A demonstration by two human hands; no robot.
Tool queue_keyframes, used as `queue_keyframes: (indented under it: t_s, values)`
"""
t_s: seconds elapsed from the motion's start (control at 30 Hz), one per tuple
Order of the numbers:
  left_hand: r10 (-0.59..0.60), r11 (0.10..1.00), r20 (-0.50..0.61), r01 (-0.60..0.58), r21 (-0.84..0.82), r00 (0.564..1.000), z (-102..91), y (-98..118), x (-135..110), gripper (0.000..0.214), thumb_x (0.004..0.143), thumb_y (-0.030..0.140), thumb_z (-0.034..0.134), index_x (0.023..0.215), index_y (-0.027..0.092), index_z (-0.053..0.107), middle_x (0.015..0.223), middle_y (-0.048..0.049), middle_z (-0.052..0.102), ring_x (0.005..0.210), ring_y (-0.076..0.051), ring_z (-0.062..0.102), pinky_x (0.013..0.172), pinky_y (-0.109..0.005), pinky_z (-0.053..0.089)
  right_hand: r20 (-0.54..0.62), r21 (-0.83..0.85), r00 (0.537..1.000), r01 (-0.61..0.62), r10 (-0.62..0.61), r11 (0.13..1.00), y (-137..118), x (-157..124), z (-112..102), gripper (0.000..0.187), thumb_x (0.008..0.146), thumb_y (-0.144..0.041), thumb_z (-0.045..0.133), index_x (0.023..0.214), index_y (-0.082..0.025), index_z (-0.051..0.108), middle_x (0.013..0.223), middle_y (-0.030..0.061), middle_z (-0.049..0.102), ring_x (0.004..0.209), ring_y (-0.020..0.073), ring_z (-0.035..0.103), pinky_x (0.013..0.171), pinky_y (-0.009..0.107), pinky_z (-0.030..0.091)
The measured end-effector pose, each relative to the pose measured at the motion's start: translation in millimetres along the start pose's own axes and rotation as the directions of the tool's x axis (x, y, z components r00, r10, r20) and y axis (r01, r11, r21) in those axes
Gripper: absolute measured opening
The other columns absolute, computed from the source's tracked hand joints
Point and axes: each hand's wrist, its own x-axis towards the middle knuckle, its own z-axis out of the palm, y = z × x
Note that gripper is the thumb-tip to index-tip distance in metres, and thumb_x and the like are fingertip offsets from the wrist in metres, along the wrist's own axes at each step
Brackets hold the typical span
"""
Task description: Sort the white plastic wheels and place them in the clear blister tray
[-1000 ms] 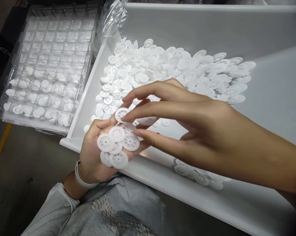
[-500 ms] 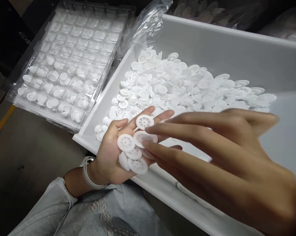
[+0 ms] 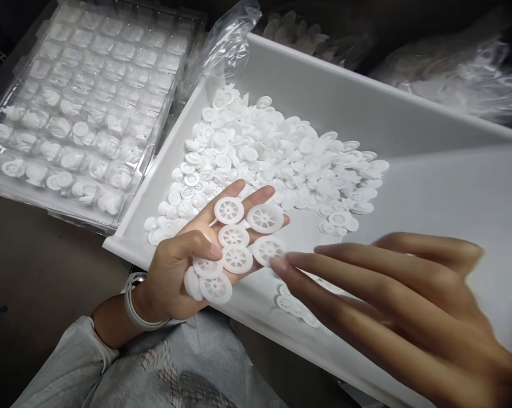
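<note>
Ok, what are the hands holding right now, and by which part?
Left hand carries several white spoked wheels lying flat on its open palm and fingers, thumb over one. Right hand holds nothing.

Head camera looks down, close over the bin (image 3: 366, 105).

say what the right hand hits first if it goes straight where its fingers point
Probably the nearest white wheel on the open left hand; the right hand almost touches it, depth unclear.

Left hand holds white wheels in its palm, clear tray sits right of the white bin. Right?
No. The head view shows the clear tray left of the white bin. The left hand does hold white wheels in its palm.
</note>
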Motion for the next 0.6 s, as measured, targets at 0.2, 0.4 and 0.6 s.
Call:
queue_keyframes:
  t_s: [0.2, 0.4, 0.6]
  values:
    - [0.009, 1.000, -0.058, -0.008, 0.022, 0.998, 3.9, 1, 0, 0.064, 0.073, 0.006, 0.046, 0.135, 0.022, 0.052, 0.144, 0.0005, 0.055, 0.142, -0.025, 0.041, 0.120, -0.045, 0.033, 0.065, -0.082, 0.998, 0.002, 0.004, 0.997, -4, 10, 0, 0.031, 0.081, -0.002, 0.063, 0.104, -0.022, 0.067, 0.093, 0.0036, 0.076, 0.080, 0.0216, 0.069, 0.067, 0.041, 0.046]
    - [0.006, 1.000, -0.052, -0.006, -0.011, 0.999, 4.1, 0, 0, 0.063, 0.076, 0.007, 0.045, 0.137, 0.020, 0.049, 0.147, -0.0012, 0.052, 0.137, -0.027, 0.048, 0.119, -0.048, 0.034, 0.008, -0.062, 0.998, 0.055, -0.055, 0.997, 4, 0, 3, 0.032, 0.081, -0.002, 0.063, 0.105, -0.021, 0.068, 0.098, 0.0029, 0.076, 0.081, 0.0205, 0.067, 0.066, 0.039, 0.047]
    - [0.007, 1.000, -0.072, -0.008, -0.013, 0.997, 4.7, -1, 1, 0.067, 0.078, 0.011, 0.045, 0.144, 0.021, 0.043, 0.150, -0.0023, 0.049, 0.142, -0.029, 0.040, 0.123, -0.052, 0.024, -0.013, -0.042, 0.999, 0.034, -0.035, 0.999, 7, -1, 6, 0.032, 0.079, 0.000, 0.064, 0.102, -0.022, 0.068, 0.095, 0.0016, 0.075, 0.079, 0.0195, 0.066, 0.065, 0.038, 0.047]
